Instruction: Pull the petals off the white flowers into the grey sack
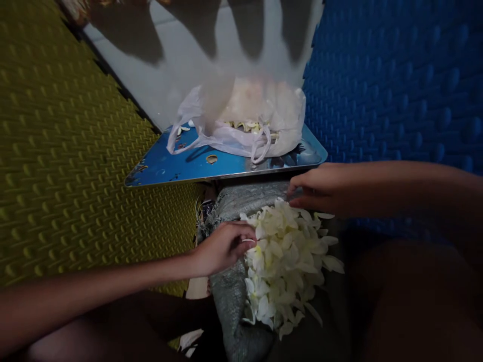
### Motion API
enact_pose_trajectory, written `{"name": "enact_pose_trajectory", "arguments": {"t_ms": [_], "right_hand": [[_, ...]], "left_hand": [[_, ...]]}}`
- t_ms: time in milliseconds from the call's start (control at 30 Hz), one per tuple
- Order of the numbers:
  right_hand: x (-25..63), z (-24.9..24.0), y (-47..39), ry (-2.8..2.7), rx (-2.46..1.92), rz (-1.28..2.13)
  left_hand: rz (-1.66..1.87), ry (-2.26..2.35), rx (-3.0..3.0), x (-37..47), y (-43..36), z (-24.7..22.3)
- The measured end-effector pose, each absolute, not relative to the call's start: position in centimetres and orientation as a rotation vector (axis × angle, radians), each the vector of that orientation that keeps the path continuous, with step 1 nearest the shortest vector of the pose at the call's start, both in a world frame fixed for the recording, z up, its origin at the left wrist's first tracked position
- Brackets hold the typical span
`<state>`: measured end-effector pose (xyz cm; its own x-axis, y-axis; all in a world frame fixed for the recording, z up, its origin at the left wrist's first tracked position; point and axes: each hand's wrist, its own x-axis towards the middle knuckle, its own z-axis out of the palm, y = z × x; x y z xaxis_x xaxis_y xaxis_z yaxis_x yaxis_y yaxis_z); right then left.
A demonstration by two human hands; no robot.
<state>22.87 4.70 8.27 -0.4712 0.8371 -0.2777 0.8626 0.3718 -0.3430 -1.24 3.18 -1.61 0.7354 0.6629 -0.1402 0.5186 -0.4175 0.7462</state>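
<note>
A thick bunch of white flowers [285, 261] lies on a grey woven sack [234, 306] in front of me. At its left edge, my left hand [230, 244] has its fingers curled and pressed together by the petals; a thin white piece shows at the fingertips, too small to name. My right hand [309, 188] is at the far edge of the bunch, its fingers bent and somewhat apart, with nothing visible between them.
Beyond the sack, a blue printed tray [162, 166] carries a translucent plastic bag [283, 110] with pale flowers inside. Yellow textured matting [75, 176] stretches along the left, blue matting [396, 90] along the right.
</note>
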Motion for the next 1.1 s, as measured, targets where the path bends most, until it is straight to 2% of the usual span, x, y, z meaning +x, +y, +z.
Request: {"name": "enact_pose_trajectory", "arguments": {"t_ms": [200,367,600,667,767,833,967,1100], "right_hand": [[22.3,8.2,4.0,2.540,1.525,-0.613],[21.5,9.4,3.8,2.453,1.453,-0.884],[20.6,9.3,4.6,2.827,1.254,-1.156],[20.9,9.3,4.9,2.805,1.364,-1.399],[21.4,9.6,5.2,2.546,1.583,-1.955],[21.4,9.8,5.4,2.459,1.726,-2.104],[21.1,9.9,5.5,2.580,1.983,-1.909],[21.8,9.5,5.9,2.631,1.980,-1.801]], "left_hand": [[0.164,1.101,2.118,-1.8,4.4,-0.3],[0.046,1.028,1.915,-1.0,4.3,3.5],[0.610,0.932,1.858,1.0,4.3,7.0],[0.714,0.938,1.801,1.3,4.6,7.3],[0.806,0.925,1.801,1.3,5.2,7.7],[0.848,0.931,1.902,1.2,5.6,7.9],[0.841,0.972,2.098,0.8,6.5,7.9],[0.794,1.030,2.233,0.7,7.1,8.2]]}}
